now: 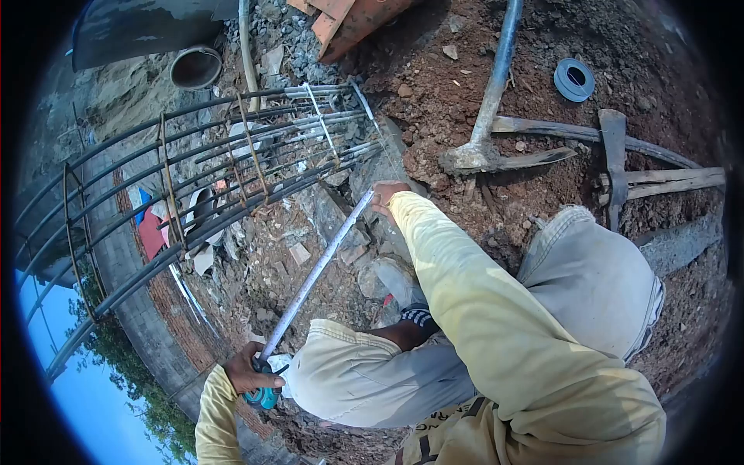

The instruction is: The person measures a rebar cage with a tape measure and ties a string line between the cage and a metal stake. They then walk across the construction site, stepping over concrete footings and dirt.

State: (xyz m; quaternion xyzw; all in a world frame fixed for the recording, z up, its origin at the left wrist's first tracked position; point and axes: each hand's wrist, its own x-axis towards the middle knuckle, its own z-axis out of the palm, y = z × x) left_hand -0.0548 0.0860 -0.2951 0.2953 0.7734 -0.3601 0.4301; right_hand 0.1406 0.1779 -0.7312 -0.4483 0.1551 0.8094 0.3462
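Note:
A tape measure (264, 395) with a teal case is gripped in my left hand (252, 370) at the lower left. Its pale blade (314, 275) stretches diagonally up and right to my right hand (387, 198), whose fingers are closed on the blade's far end. Just above my right hand lie the ends of a long rebar cage (232, 170), bars tied with square stirrups, reaching to the left edge. The blade passes below the cage's right part and over rubble.
A pickaxe (488, 136) and a hoe (614, 163) lie on soil at the upper right, near a coil of wire (574, 80). Roof tiles (341, 27) are at the top. A pipe (195, 68) and brick paving (139, 310) are on the left.

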